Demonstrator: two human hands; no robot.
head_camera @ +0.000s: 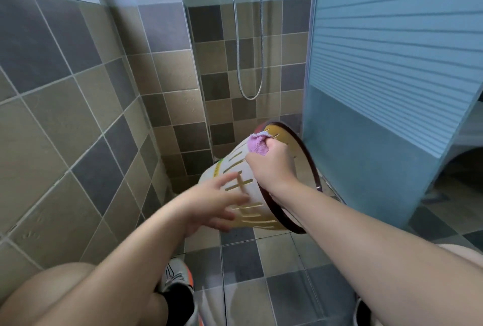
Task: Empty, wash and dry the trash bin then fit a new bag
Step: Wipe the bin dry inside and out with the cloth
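the trash bin [243,189], a pale plastic one with slotted sides and a dark rim, is held off the floor on its side, its open mouth turned to the right and away from the camera, its base toward the left. a pink cloth [257,144] is bunched in the right hand [271,166], whose fingers are curled round it, and the cloth is pressed against the upper wall of the bin close to the rim. the left hand [211,205] is laid with spread, fairly straight fingers on the slotted side near the base; it is blurred, so the exact contact cannot be made out. below the bin a tiled floor [240,260] in grey and beige squares is seen, and a shoe [176,277] with orange trim is set on it between bare knees. the same tiles cover the wall [78,116] at left. a shower hose [249,64] hangs in a loop behind, and a frosted blue panel [392,64] stands at right, just beside the bin's rim.
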